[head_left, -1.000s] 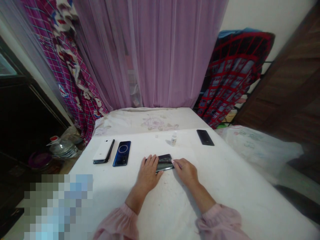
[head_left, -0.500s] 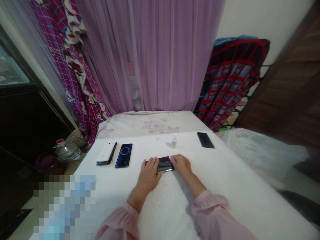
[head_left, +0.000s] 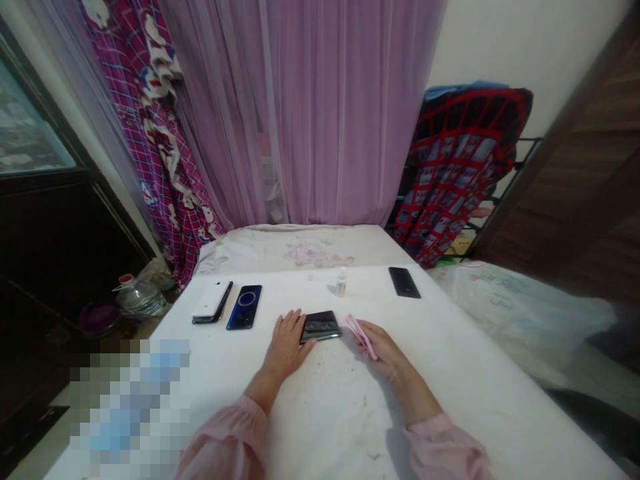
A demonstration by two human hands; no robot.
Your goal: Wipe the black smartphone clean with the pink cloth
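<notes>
A dark, shiny phone (head_left: 321,325) lies flat on the white-covered table (head_left: 325,413) in front of me. My left hand (head_left: 289,343) rests on its left end, fingers closed round that edge. Just right of the phone, apart from it, my right hand (head_left: 383,350) holds a folded pink cloth (head_left: 362,338) between thumb and fingers. Beyond the phone stands a small clear bottle (head_left: 341,283) with a white label.
To the left lie a blue phone (head_left: 245,307) and a white phone (head_left: 209,300) on top of a dark one. Another black phone (head_left: 405,283) lies at the right. A tiny pale piece (head_left: 311,277) sits left of the bottle.
My right hand has moved off the phone to the right and towards me, and the pink cloth in it now shows. The view has shifted slightly; my left hand stays on the phone.
</notes>
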